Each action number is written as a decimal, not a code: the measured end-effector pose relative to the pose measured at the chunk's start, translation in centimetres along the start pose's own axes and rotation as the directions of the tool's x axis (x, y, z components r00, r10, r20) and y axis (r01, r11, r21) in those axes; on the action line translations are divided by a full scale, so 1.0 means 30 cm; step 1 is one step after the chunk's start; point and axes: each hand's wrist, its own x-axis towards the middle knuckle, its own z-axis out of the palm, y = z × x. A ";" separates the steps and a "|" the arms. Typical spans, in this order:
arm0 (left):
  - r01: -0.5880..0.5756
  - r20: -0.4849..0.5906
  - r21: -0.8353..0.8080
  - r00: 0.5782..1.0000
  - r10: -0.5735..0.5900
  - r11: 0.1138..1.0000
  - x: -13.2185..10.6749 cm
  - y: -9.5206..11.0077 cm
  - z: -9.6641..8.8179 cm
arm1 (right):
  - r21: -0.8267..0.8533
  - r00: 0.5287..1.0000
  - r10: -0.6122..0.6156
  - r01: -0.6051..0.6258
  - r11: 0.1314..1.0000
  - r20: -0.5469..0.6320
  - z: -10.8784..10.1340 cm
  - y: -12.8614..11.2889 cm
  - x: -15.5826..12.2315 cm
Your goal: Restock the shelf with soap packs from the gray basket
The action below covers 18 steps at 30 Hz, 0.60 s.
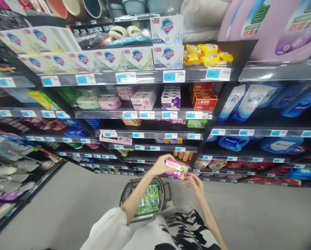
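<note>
My left hand (162, 164) is closed around a small pink and green soap packet (178, 168), held in front of the low shelves. My right hand (194, 181) sits just below and to the right of the packet, fingers curled and touching its lower edge. Beneath both hands a dark shopping basket (125, 193) stands on the floor, with green packets (149, 200) lying inside it.
Black shelving (145, 114) with blue price tags fills the view, stocked with boxed soaps (144, 100), red boxes (204, 99) and yellow packets. Blue detergent pouches (251, 99) fill the right bay. Another shelf rack (19, 166) runs along the left. Grey floor lies between.
</note>
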 end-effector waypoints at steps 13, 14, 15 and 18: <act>-0.148 -0.499 0.262 0.825 0.265 0.954 0.513 0.035 -0.550 | 0.078 0.935 0.304 -0.294 0.953 -0.184 0.008 0.419 -0.107; -0.132 -0.482 0.268 0.839 0.252 0.954 0.541 0.025 -0.558 | 0.084 0.934 0.297 -0.286 0.955 -0.200 0.005 0.425 -0.106; -0.111 -0.465 0.278 0.854 0.235 0.954 0.564 0.014 -0.564 | 0.090 0.933 0.285 -0.272 0.958 -0.218 0.000 0.426 -0.102; -0.050 -0.407 0.331 0.893 0.190 0.942 0.609 -0.011 -0.579 | 0.111 0.924 0.250 -0.227 0.968 -0.288 -0.028 0.410 -0.084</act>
